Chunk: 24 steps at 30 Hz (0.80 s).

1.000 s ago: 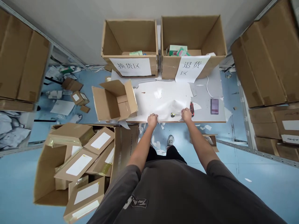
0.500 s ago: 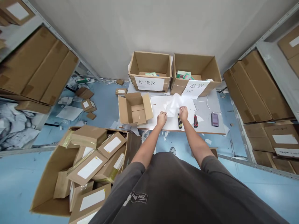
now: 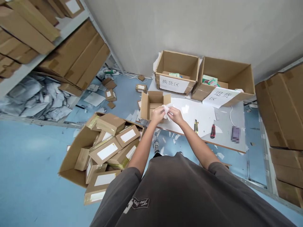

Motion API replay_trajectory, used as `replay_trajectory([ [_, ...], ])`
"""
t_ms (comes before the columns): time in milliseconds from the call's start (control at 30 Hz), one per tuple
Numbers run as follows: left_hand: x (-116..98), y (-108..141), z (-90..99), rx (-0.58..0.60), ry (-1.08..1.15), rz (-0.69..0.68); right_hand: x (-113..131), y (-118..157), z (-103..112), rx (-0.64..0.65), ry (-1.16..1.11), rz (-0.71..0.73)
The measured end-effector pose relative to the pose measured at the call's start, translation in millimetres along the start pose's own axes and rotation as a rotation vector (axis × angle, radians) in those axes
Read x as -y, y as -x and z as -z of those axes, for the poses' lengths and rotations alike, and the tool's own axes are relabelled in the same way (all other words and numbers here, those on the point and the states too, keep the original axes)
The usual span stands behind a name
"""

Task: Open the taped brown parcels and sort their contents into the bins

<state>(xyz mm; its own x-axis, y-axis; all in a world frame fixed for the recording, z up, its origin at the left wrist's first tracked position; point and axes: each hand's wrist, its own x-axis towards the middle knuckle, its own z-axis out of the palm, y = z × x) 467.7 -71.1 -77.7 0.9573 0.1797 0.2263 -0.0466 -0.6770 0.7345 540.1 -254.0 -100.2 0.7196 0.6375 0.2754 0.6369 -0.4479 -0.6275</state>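
Observation:
My left hand [image 3: 157,114] and my right hand [image 3: 175,115] are close together over the near edge of the table [image 3: 203,113]. Between them is a crumpled, thin white sheet [image 3: 167,110], pinched from both sides; whether it is paper or plastic I cannot tell. Just behind my left hand stands an open cardboard box [image 3: 144,106] with its flaps spread, and the hand covers part of its near side. A yellow-and-black utility knife [image 3: 196,126] lies to the right of my right hand. Farther right is a red-and-black utility knife [image 3: 213,131].
Two larger cartons with handwritten signs, a left carton [image 3: 158,73] and a right carton [image 3: 246,77], stand along the wall. A phone [image 3: 235,134] lies at the table's right. A big carton [image 3: 73,167] of parcels is at my left. Loaded shelves [image 3: 78,31] flank both sides.
Both hands have moved left, from the middle of the table to beside the open box, and closer together. The white sheet is bunched smaller. My view has turned left.

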Motion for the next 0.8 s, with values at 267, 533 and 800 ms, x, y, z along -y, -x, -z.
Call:
replay_trajectory([
  [267, 89, 10, 63.5, 0.275, -0.218, 0.164, 12, -79, -90, 0.150, 0.088, -0.270],
  [533, 127, 47, 39.1, 0.562, -0.424, 0.139, 21, -21, -88, 0.183, 0.298, -0.220],
  [800, 130, 61, 34.7, 0.468, -0.417, 0.085, 32, 8, -123, 0.408, 0.390, -0.500],
])
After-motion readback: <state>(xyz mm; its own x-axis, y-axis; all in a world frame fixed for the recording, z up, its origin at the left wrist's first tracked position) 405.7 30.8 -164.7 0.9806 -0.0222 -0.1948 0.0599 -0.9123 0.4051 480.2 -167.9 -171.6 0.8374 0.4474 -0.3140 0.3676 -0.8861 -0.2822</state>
